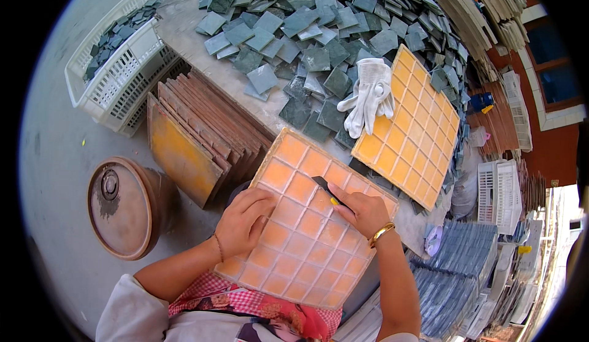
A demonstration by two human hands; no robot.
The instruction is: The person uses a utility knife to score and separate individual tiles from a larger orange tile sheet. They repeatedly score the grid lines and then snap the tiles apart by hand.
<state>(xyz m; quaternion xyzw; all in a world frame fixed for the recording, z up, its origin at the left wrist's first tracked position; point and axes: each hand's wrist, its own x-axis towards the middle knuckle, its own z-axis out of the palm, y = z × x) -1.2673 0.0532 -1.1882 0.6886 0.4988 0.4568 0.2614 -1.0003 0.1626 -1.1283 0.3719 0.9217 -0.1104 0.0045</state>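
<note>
While our right hand (364, 213) grips a black tool (323, 185) slanting forward-left from it, our left hand (245, 220) curls against the orange panel (300, 244) between them; whether it grips, we cannot tell.

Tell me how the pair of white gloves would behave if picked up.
The gloves would probably be floppy, as they look like soft fabric with loosely splayed fingers. They're likely light, having no visible bulk. Pushed, they might bunch rather than roll, since they lie limp across the yellow grid panel's edge.
</note>
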